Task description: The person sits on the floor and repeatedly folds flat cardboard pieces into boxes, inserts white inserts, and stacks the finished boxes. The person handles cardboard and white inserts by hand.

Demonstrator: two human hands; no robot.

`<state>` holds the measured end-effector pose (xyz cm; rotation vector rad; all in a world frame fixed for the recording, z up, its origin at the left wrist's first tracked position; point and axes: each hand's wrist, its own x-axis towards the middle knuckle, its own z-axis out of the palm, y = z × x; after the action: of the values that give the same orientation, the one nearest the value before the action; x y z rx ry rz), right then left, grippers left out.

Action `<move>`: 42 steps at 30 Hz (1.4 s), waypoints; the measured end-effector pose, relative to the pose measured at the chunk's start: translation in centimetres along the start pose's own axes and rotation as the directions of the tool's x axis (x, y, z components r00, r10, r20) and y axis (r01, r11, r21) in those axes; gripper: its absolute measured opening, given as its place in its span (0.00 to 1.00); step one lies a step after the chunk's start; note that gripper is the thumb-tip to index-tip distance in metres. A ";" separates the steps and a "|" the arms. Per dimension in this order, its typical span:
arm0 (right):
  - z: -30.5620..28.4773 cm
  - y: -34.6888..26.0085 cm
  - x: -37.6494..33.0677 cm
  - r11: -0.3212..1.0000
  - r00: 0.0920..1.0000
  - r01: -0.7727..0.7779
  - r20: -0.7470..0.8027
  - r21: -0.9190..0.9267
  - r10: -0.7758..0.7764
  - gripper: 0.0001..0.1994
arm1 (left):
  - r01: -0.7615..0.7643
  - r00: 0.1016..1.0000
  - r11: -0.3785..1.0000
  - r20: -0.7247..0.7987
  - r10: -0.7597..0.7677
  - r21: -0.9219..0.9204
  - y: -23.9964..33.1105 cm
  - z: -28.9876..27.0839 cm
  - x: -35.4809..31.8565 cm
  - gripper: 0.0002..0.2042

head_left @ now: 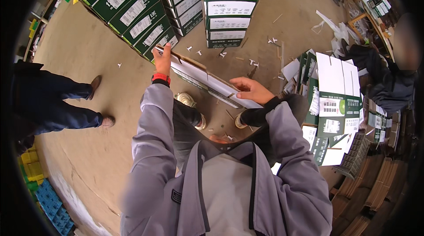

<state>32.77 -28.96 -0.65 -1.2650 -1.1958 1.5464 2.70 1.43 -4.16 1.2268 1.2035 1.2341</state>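
A long, narrow cardboard box [205,78], white with some green print, slants in front of my knees. Its brown inner edge shows along the top. My left hand [163,62], with a red watch on the wrist, is closed round the box's far left end. At the other end, my right hand [253,91] straddles the edge, thumb on the near side and fingers on the far side. Parts of the right fingers are hidden behind the board.
Tall stacks of green and white boxes [227,10] stand ahead. Flattened cartons [338,85] pile up at my right, by bundled brown cardboard [382,176]. A person's legs [62,101] are close on the left. White plastic scraps [223,55] litter the floor. A blue pallet [53,205] lies lower left.
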 end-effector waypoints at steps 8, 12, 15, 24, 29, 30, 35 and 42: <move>-1.2 -2.7 -0.3 0.901 0.813 0.412 -0.502 0.136 -0.296 0.32 | -0.022 0.999 0.998 -0.033 0.024 0.065 -0.1 -0.1 0.0 0.28; -2.9 1.0 -2.9 0.926 0.591 0.060 -0.735 -0.372 -0.333 0.23 | -0.051 0.999 0.982 0.025 0.047 0.179 -0.4 0.0 1.1 0.33; 3.1 -4.0 -7.3 0.611 0.670 -0.149 -0.534 -0.777 -0.515 0.19 | -0.028 0.993 0.954 0.122 -0.009 0.297 -0.8 -1.3 2.3 0.38; 10.2 -1.9 -3.9 0.677 0.769 -0.256 -0.570 -0.690 -0.290 0.30 | -0.094 0.896 0.910 0.432 -0.099 0.403 0.1 -4.4 4.0 0.67; 9.3 -2.0 -3.3 0.663 0.768 -0.243 -0.558 -0.708 -0.315 0.24 | -0.648 0.760 0.234 0.635 0.139 0.725 5.6 -3.3 2.8 0.52; 9.0 -2.1 -3.2 0.658 0.772 -0.218 -0.540 -0.721 -0.336 0.23 | -0.726 0.683 0.117 0.730 0.013 0.678 6.7 -3.2 2.9 0.46; 6.4 -3.8 -2.7 0.662 0.709 -0.170 -0.557 -0.730 -0.432 0.13 | -0.816 0.500 0.194 0.833 -0.239 0.545 8.0 0.0 2.7 0.21; -3.9 -5.4 -4.5 0.520 0.830 -0.119 -0.372 -0.846 -0.416 0.11 | -0.981 0.194 0.009 0.981 -0.010 0.194 2.9 3.5 1.7 0.18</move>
<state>37.48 -31.29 5.43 -1.9643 -1.6656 0.2764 6.23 3.08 -1.18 3.1427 0.3209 -0.0130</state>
